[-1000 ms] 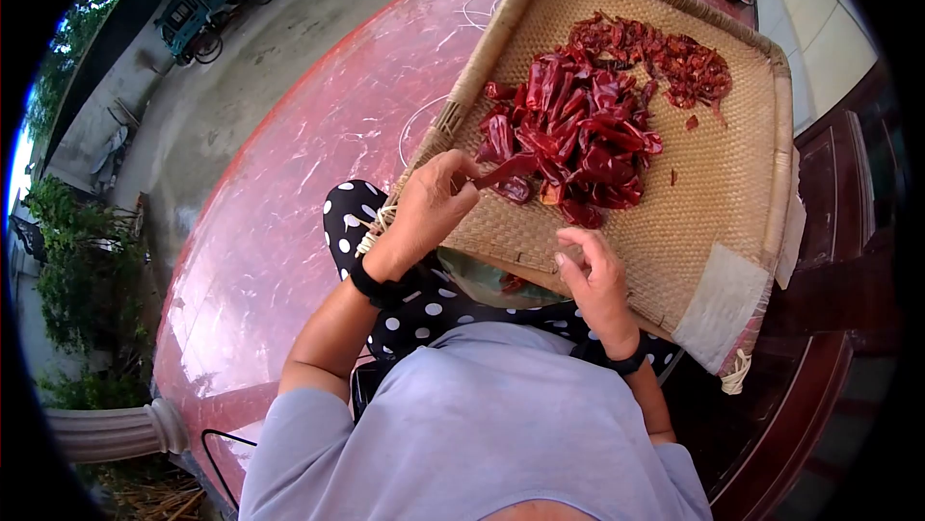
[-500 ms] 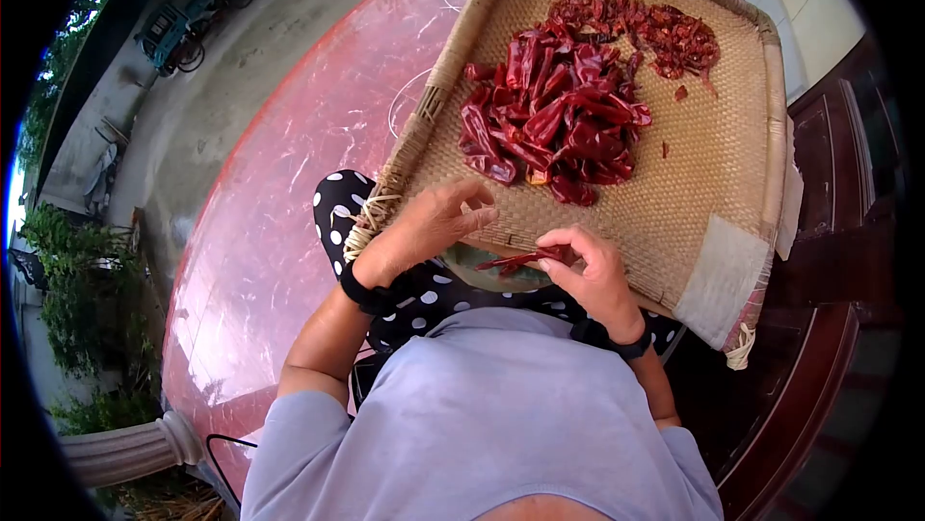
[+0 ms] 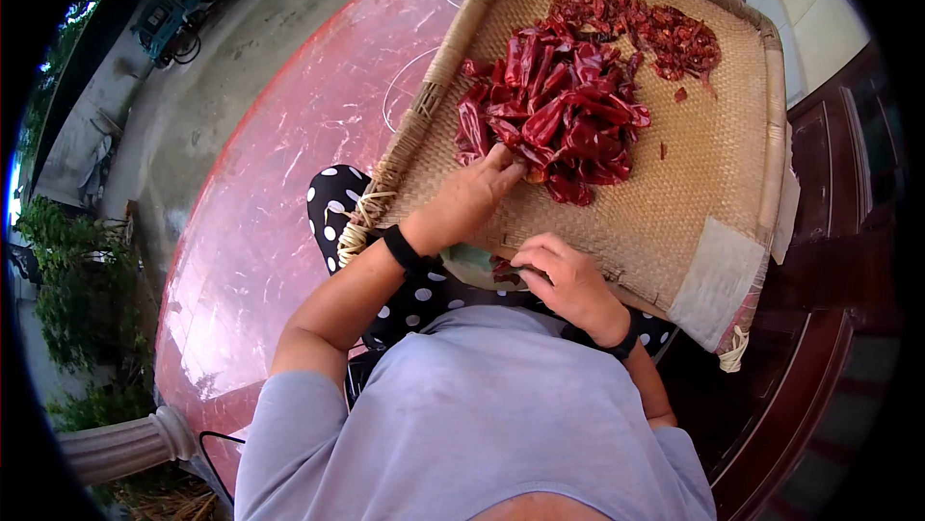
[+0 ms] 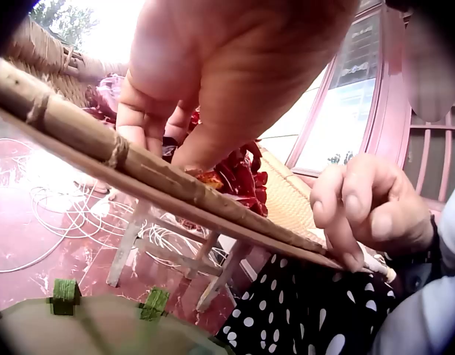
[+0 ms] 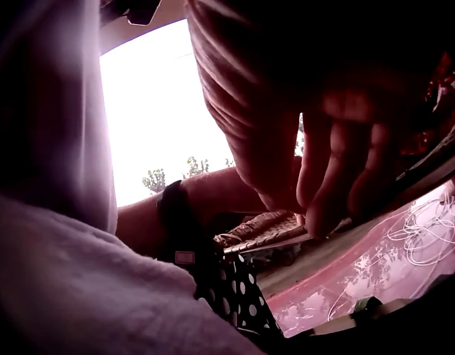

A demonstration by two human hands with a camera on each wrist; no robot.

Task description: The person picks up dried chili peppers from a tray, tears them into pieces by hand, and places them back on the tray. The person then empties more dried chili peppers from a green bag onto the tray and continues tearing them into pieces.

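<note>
My left hand reaches over the near rim of the woven tray into a heap of dried red chili peppers. Its fingertips and thumb close round a chili pepper at the heap's near edge, and the left wrist view shows dark red between them. My right hand hangs by the tray's near edge with loosely bent fingers and nothing between them. Beneath its fingertips, a dark red chili piece shows over a pale greenish container, partly hidden by the tray and hand.
Smaller broken red chili bits lie at the tray's far end. A grey patch covers its near right corner. Loose white cord and a wooden stool are on the shiny red floor. A dark red door stands on the right.
My left hand passed a chili pepper to my right hand, then moved back up into the heap. The right hand has let that pepper go over the container and shifted slightly left and down.
</note>
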